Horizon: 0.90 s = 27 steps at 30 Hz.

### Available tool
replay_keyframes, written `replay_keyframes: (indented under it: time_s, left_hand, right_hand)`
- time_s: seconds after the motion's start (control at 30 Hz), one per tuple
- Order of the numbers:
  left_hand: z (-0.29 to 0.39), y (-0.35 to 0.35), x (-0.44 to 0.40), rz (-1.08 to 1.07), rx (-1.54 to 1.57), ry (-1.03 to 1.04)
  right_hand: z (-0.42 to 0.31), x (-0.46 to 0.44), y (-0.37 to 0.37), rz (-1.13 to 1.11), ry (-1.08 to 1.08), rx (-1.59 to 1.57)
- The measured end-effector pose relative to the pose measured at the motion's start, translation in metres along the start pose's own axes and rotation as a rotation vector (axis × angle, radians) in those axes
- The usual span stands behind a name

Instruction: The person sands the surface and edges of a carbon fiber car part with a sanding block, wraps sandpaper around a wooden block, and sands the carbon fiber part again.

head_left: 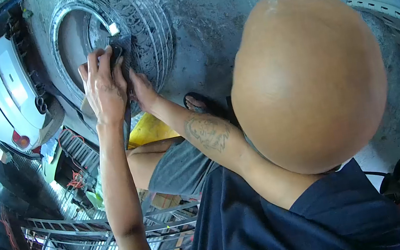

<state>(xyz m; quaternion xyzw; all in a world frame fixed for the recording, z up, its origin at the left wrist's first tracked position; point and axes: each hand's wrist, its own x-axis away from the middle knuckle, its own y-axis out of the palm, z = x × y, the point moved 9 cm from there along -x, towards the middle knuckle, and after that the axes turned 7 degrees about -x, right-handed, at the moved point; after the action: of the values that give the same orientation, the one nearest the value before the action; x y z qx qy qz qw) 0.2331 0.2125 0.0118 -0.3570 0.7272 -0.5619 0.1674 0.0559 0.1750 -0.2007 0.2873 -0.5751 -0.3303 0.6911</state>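
A tyre [158, 33] with wet, whitish smears on its tread lies on the floor at the upper left. Over its near side, my left hand [106, 90] curls its fingers around a dark, block-like object [125, 44] whose kind I cannot make out. A small white piece [114, 29] shows just beyond that object, at the tyre's inner edge. Close beside it, my right hand [142, 89] is against the tyre's side, its fingers partly hidden behind the dark object. From below the hands runs a dark strip [128, 128].
A large rounded bare-skin shape [307, 83], apparently a bent knee, fills the right. A sandalled foot [194, 102] stands near a yellow object [151, 129]. A white car bumper [4, 94] is at left, metal racks [80, 225] below, and a perforated metal piece [378, 0] at upper right.
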Motion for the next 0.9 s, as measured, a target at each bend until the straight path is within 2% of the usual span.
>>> replay_keyframes:
  time_s: [0.07, 0.17, 0.23, 0.3, 0.37, 0.43, 0.6, 0.63, 0.67, 0.77, 0.9]
  left_hand:
    - [0.008, -0.006, 0.009, 0.014, 0.017, -0.055]
    - [0.002, -0.002, 0.033, 0.008, -0.031, 0.006]
    - [0.005, 0.001, 0.005, -0.027, -0.014, -0.017]
    - [0.005, -0.001, -0.019, 0.067, 0.004, 0.017]
    - [-0.012, -0.020, -0.017, 0.203, 0.023, -0.073]
    - [-0.014, -0.041, 0.006, 0.206, 0.004, -0.130]
    - [0.007, -0.024, 0.042, -0.012, 0.002, -0.056]
    - [0.004, -0.015, 0.034, -0.009, 0.006, -0.056]
    - [0.006, -0.006, 0.018, -0.032, -0.011, -0.015]
    - [0.007, 0.001, 0.009, -0.062, -0.033, 0.025]
    - [0.005, -0.004, 0.027, -0.073, -0.052, 0.042]
  right_hand:
    - [-0.004, 0.004, -0.007, -0.003, 0.007, -0.004]
    - [-0.013, 0.003, -0.004, -0.023, -0.009, -0.032]
    - [-0.007, -0.004, -0.007, -0.018, 0.014, -0.036]
    - [0.001, -0.008, -0.009, -0.019, 0.050, -0.046]
    - [-0.002, -0.004, -0.003, -0.033, 0.064, -0.044]
    - [-0.015, 0.008, 0.008, -0.045, 0.054, -0.059]
    - [-0.003, -0.006, 0.000, -0.109, 0.061, -0.050]
    - [0.001, -0.006, -0.001, -0.121, 0.067, -0.055]
    - [-0.011, -0.002, 0.008, -0.086, -0.020, -0.060]
    - [0.018, 0.019, -0.002, -0.065, 0.066, -0.071]
    - [-0.005, 0.004, 0.006, -0.095, 0.129, -0.072]
